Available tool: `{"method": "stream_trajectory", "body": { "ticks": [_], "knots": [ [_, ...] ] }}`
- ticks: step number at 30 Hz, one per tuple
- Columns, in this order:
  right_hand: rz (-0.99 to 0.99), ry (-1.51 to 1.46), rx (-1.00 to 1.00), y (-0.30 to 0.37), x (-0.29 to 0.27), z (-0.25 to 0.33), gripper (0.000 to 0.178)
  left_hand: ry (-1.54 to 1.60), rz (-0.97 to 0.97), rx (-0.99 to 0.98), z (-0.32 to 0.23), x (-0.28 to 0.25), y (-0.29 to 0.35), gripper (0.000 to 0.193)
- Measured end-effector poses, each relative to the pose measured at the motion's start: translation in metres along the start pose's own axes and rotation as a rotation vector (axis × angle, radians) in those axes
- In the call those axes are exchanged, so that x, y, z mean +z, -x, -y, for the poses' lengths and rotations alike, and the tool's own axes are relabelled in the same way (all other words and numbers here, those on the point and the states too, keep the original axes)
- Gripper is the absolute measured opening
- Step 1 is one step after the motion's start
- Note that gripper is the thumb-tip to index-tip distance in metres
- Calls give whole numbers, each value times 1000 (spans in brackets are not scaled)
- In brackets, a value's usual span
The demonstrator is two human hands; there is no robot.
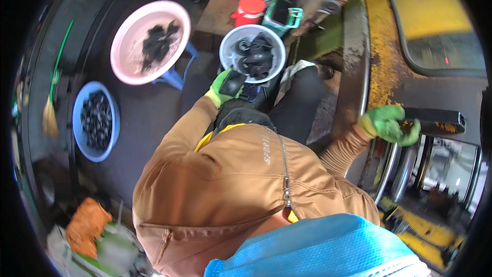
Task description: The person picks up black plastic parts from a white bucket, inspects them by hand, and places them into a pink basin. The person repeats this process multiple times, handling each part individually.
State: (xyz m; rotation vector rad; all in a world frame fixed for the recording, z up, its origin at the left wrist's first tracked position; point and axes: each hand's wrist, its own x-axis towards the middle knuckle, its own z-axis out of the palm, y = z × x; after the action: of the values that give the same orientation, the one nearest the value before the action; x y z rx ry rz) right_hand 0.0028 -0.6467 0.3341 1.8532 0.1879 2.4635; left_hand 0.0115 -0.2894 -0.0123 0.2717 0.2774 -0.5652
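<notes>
- Your left hand (219, 90), in a green glove, is closed around a black piece (233, 83), with the fingers bent round its left side.
- That piece is in front of you, over the near-left edge of a pale basin (279, 61); you can't tell from here whether it touches the rim.
- More black parts (258, 57) lie heaped in the pale basin, between your knees.
- Your right hand (388, 124), also gloved in green, is well out to the right, its fingers parted and loosely curled, with nothing visible in its grasp.
- It is at the left end of a dark, worn bar (439, 121) on the machine (383, 46); whether your fingers touch the bar can't be told.
- To your far left, a pink basin (126, 46) sits on a blue stool (173, 78) with dark scraps (160, 43) in it.
- Nearer on the left, a blue tub (77, 125) holds many small dark pieces (96, 120).
- Beyond the pale basin stands a red bucket (250, 8).
</notes>
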Motion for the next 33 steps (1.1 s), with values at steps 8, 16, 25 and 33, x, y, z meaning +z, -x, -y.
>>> {"method": "stream_trajectory", "body": {
  "ticks": [8,16,25,33],
  "knots": [
    [276,-227,451,-46,11,-18,32,-151,17,-113,-5,-22,2,49],
    [169,162,-385,-92,-18,-96,23,-313,-37,-47,-1,-8,12,54],
    [226,157,-343,-95,-75,-98,15,-207,79,-234,-3,-28,1,52],
    [292,59,-146,-94,-99,-94,15,-81,125,-338,-12,-52,-5,51]
  ]
}}
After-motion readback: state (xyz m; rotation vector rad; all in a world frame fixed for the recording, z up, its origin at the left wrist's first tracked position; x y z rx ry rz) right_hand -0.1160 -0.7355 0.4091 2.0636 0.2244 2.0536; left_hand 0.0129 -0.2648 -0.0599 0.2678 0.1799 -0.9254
